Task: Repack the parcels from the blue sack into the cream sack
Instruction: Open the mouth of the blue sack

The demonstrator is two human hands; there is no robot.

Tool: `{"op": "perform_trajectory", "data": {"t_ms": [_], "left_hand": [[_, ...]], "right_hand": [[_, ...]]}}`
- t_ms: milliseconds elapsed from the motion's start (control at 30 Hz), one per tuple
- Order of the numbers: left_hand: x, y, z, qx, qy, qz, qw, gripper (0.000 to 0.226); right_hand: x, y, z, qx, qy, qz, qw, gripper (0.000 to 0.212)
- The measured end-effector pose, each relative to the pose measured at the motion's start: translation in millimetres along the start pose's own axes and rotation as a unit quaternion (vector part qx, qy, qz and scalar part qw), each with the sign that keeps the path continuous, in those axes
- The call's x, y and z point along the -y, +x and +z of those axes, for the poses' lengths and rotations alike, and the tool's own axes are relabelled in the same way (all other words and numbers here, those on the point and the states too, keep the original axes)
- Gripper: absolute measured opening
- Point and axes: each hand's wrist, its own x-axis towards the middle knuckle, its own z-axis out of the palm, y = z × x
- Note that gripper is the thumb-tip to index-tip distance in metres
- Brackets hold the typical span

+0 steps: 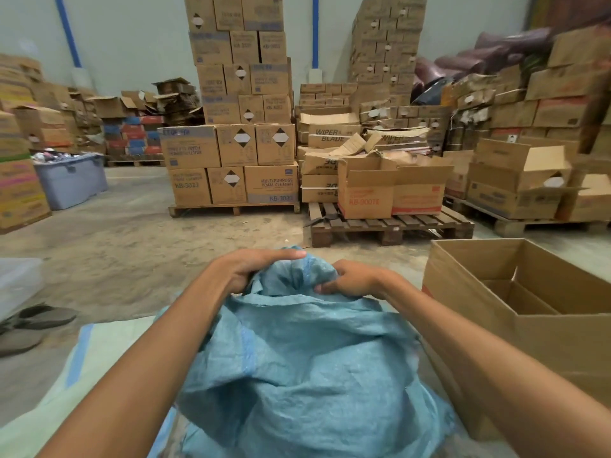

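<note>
Warehouse floor, seated or crouched view, both arms reaching forward.

Blue sack (307, 368) lies bulging in front of the person, mouth pointing away. Both hands work at the bunched mouth. Left hand (251, 269) lies over the top of the gathered cloth, fingers curled round a fold, thumb side tucked under. Right hand (350, 279) is closed on the opposite edge of the mouth, fingertips pinching the fabric. The two hands sit close together, the gather between them.

Cream sack (96, 368) lies flat on the floor to the left, partly under the blue one, a blue stripe along its edge. It looks empty and unopened; its mouth is not visible.

No parcels in view. Whatever the blue sack holds is hidden; the bulk suggests it is full.

An open box (515, 312) stands just right of the sack, empty as far as can be seen. Sandals (33, 322) lie at the far left. Stacked cartons (238, 133) on pallets fill the background.

Step in hand, as I read it: opening the blue sack's mouth, the very start of the job. Nothing transferred yet.

Next move likely calls for spreading the hands apart to open the gather, then one hand reaching in while the other holds the rim. The cream sack needs opening before it takes anything.
</note>
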Motion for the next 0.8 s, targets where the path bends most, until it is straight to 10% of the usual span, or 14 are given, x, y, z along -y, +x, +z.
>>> {"op": "perform_trajectory", "data": {"t_ms": [133,367,467,600,800], "left_hand": [[-6.9,-0.5,0.8,-0.049,0.409,0.034,0.910,0.051],[56.7,3.1,-11.8,-0.256,0.657,-0.111,0.700,0.054],[80.7,-7.3,-21.1,-0.203,0.591,-0.190,0.757,0.039],[95.7,-8.4,-9.5,0.025,0.168,-0.205,0.964,0.057],[81.9,9.4,39.1,0.138,-0.145,-0.055,0.978,0.041]], "right_hand": [[-11.6,-0.1,-31.3,-0.065,0.185,0.113,0.974,0.024],[-52.8,-8.3,-63.8,-0.212,0.356,0.200,0.888,0.023],[-63.2,-12.7,-58.0,-0.196,0.353,0.238,0.884,0.032],[-42.7,-18.7,-48.4,-0.101,0.316,0.250,0.910,0.032],[-2.6,0.4,-24.8,-0.144,0.284,0.224,0.921,0.030]]}}
